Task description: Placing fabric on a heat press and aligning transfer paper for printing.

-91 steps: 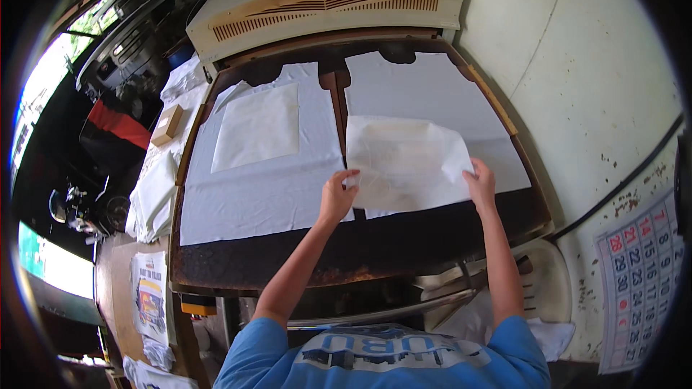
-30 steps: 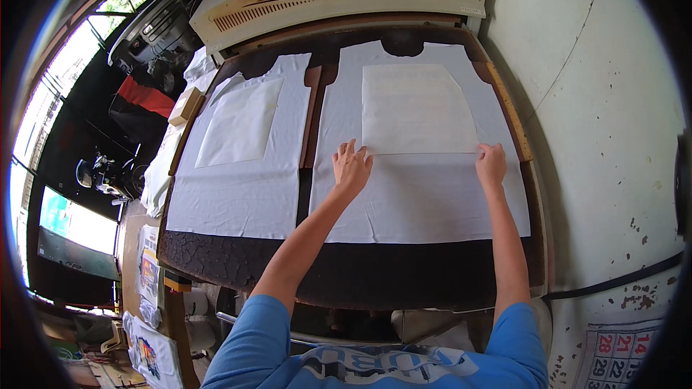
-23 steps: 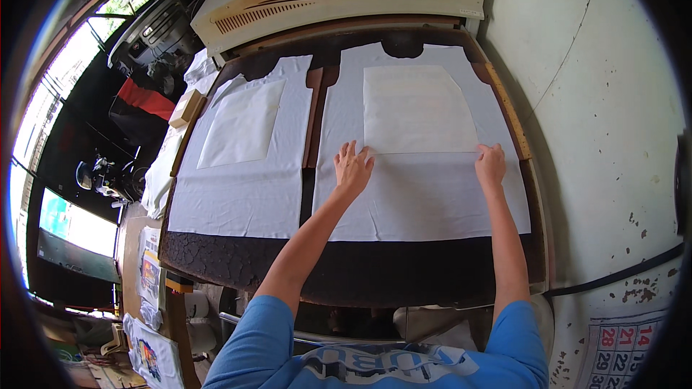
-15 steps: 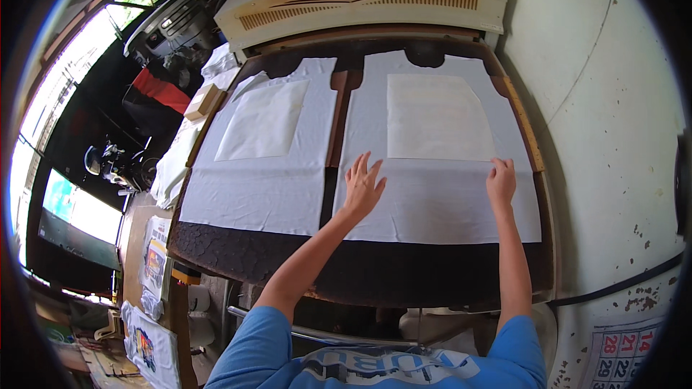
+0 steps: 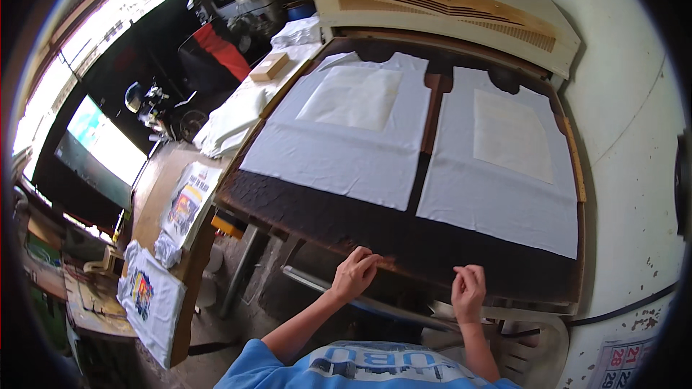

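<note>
Two pale shirt-shaped cloth pieces lie side by side, the left one (image 5: 277,151) and the right one (image 5: 490,212), on a dark press bed (image 5: 396,230). A white rectangular sheet rests on each: the left sheet (image 5: 349,97), the right sheet (image 5: 512,137). My left hand (image 5: 355,270) is at the bed's front edge, fingers bent together; whether they grip anything is hidden. My right hand (image 5: 468,288) is near that edge farther right, fingers curled with nothing visible in them, below the right cloth.
Behind the bed stands a cream vented housing (image 5: 440,7), with a white wall (image 5: 627,173) at right. A side table (image 5: 155,173) at left holds printed white garments (image 5: 148,295); a cardboard box (image 5: 269,66) sits among folded cloth. A motorbike (image 5: 158,115) stands beyond.
The held sheet was laid flat on the right cloth and let go. Both hands have since drawn back to the bed's front edge, fingers curling, and the view has turned leftward.
</note>
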`<control>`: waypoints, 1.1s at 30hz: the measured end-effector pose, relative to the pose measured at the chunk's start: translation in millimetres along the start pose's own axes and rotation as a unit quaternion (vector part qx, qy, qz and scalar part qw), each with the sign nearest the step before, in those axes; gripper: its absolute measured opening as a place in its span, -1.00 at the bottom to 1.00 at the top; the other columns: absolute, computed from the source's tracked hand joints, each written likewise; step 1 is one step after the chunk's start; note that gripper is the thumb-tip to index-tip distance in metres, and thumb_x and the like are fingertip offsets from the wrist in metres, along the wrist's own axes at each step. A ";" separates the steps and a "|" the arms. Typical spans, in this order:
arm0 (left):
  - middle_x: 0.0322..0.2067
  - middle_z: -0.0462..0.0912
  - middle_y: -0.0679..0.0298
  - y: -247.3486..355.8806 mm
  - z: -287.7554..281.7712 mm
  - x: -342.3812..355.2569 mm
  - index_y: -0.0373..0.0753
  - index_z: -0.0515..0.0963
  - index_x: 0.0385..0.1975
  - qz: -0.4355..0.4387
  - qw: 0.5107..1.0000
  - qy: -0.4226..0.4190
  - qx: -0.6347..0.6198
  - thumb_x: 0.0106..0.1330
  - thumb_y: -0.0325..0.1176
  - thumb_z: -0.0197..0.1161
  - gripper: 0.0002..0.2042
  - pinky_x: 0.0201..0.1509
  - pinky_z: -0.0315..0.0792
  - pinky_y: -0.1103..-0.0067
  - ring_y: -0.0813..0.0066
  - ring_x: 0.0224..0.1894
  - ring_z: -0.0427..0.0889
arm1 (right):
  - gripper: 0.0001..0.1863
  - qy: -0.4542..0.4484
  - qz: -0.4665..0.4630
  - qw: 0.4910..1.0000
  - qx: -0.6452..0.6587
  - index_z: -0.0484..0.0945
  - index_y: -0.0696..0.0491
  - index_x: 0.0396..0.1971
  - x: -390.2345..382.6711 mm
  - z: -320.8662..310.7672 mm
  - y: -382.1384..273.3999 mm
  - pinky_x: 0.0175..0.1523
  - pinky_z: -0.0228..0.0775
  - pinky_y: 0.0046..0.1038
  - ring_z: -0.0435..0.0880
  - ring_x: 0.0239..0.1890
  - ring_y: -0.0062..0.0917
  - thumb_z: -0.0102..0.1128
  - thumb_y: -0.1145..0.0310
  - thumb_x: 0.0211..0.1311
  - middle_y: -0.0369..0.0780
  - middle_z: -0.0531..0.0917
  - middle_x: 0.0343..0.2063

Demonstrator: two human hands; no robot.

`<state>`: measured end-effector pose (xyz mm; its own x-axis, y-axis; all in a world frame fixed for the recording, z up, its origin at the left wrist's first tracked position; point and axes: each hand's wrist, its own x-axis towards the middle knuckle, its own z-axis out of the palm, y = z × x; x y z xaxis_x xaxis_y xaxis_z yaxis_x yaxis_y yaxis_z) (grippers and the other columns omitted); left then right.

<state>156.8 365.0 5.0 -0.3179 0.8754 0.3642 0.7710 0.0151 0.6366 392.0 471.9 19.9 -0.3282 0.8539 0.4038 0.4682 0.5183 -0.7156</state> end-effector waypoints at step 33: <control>-0.69 0.32 0.38 -118.0 -18.3 -2.2 -0.16 0.37 -0.60 0.176 0.972 0.081 0.133 -0.20 -0.46 0.10 -0.88 -0.55 0.19 0.60 0.48 -0.61 0.35 | -0.91 -0.008 -0.009 0.991 -0.134 0.46 0.16 -0.52 -19.1 85.8 4.6 -0.49 0.35 -0.45 0.49 -0.59 -0.38 0.01 0.58 -0.11 -0.18 0.46 -0.53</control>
<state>56.4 352.4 -58.5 -0.0741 0.7617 0.6437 0.9564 -0.1285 0.2622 330.1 454.0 -39.9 -0.3500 0.8452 0.4039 0.6625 0.5282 -0.5311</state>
